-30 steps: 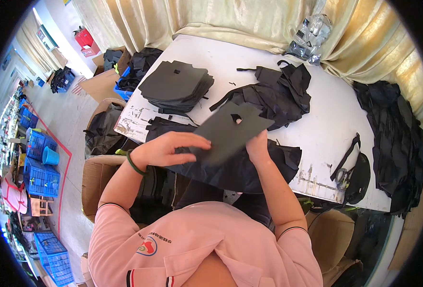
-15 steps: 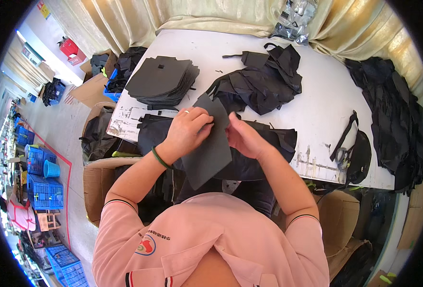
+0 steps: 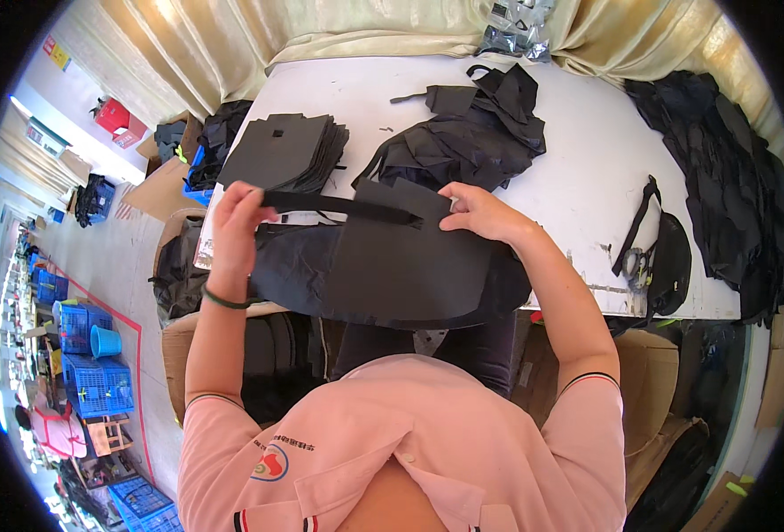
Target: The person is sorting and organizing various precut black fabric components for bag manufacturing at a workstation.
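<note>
My left hand (image 3: 239,217) is closed, pinching one end of a black strap (image 3: 339,206). The strap stretches rightward from it across the upper part of a flat black panel (image 3: 405,275). Whether it passes through the panel cannot be made out. My right hand (image 3: 485,213) grips the panel's upper right edge, thumb on its face and fingers partly hidden behind. Under the panel, a dark fabric piece (image 3: 290,270) lies along the table's near edge. Just beyond my left hand stands a stack of similar black panels (image 3: 281,155), the top one with a small slot.
Black fabric pieces (image 3: 463,142) are heaped on the white table (image 3: 578,168). At right lie a black pouch with a strap (image 3: 669,266) and scissors (image 3: 637,266). More black fabric (image 3: 720,186) hangs over the right edge. Cardboard boxes (image 3: 649,381) stand below; blue crates (image 3: 99,386) are on the left floor.
The panel has turned from a tilted position to lie broad side up. My left hand has moved left, drawing the strap out straight. My right hand has shifted to the panel's upper right edge.
</note>
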Demonstrator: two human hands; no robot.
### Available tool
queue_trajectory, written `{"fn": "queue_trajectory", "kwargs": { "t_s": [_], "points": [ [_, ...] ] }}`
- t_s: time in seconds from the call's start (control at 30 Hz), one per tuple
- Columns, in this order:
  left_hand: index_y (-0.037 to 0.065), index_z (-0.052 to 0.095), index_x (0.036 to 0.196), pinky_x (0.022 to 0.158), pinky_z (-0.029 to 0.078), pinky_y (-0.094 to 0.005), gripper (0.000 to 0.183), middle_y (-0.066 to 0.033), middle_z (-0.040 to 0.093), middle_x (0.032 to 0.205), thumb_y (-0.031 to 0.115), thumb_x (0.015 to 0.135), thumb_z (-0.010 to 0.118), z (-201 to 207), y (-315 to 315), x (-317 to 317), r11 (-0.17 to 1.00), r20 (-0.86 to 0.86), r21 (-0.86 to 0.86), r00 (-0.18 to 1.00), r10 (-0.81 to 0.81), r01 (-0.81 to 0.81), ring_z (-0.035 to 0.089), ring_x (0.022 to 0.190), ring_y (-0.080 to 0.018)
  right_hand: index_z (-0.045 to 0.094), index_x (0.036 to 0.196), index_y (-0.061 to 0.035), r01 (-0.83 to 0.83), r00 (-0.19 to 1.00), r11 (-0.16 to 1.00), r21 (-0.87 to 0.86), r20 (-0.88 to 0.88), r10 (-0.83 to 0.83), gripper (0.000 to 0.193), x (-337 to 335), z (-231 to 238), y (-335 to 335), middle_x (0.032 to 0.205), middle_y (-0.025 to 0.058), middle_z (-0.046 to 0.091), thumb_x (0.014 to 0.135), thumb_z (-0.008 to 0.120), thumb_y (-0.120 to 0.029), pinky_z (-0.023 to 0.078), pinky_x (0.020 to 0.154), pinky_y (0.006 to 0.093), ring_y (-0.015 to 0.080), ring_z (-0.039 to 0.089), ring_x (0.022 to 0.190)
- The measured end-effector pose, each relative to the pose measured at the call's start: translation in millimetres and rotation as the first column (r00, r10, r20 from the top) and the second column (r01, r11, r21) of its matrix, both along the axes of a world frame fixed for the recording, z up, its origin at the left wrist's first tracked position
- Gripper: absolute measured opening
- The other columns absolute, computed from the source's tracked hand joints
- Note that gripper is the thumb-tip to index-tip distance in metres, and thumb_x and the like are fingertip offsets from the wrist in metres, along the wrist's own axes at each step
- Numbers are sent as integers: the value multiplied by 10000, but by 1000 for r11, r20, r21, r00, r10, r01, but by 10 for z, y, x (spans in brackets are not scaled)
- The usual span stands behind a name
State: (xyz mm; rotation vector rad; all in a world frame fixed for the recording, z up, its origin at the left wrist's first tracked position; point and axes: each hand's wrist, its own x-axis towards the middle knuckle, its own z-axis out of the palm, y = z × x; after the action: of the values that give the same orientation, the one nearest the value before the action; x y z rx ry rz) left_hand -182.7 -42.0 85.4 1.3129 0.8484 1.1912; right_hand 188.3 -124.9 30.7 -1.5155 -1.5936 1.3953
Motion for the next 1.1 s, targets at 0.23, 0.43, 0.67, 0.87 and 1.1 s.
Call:
{"fn": "queue_trajectory", "kwargs": {
  "t_s": [0.23, 0.43, 0.67, 0.87, 1.1],
  "points": [
    [80, 613, 904, 600, 500, -236, 86, -20, 633, 769, 163, 907, 589, -522, 473, -1270, 930, -80, -196, 950, 302, -312, 611, 647, -105, 513, 1316, -71, 11, 926, 999, 45, 378, -27, 536, 409, -456, -190, 995, 144, 672, 813, 697, -58, 490, 826, 345, 229, 631, 901],
    [26, 627, 997, 839, 486, -369, 237, -134, 647, 987, 189, 839, 696, -822, 620, -1046, 685, -678, 725, 257, 688, 79, 614, 953, -291, 512, 1334, -115, -2, 874, 997, 78, 484, -36, 578, 246, -232, -252, 1077, 190, 668, 803, 736, -153, 495, 864, 403, 339, 639, 1004],
    [40, 600, 1184, 962, 441, -375, 451, -132, 614, 1196, 299, 838, 725, -392, 234, 1270, 598, -754, 287, 561, -340, 748, 553, 1139, -292, 516, 1349, -139, -19, 844, 988, 151, 533, -65, 631, 114, 111, -457, 1044, 202, 672, 765, 754, -169, 495, 860, 397, 351, 643, 982],
    [7, 566, 1242, 916, 459, -325, 579, -99, 649, 1119, 182, 742, 799, -492, 413, 2054, 220, -563, -504, -125, -817, 835, 593, 1022, -189, 511, 1322, -139, -56, 835, 969, 242, 543, -88, 606, 8, 245, -507, 1022, 167, 684, 769, 755, -174, 502, 821, 430, 360, 645, 951],
    [-3, 585, 1219, 906, 480, -318, 601, -95, 667, 1099, 54, 667, 816, -691, 352, 2208, 157, -367, -583, -86, -926, 797, 617, 989, -189, 512, 1323, -159, -77, 785, 958, 276, 609, -112, 610, 37, 284, -590, 1019, 135, 689, 763, 754, -153, 485, 812, 421, 333, 643, 911]
  ]
}}
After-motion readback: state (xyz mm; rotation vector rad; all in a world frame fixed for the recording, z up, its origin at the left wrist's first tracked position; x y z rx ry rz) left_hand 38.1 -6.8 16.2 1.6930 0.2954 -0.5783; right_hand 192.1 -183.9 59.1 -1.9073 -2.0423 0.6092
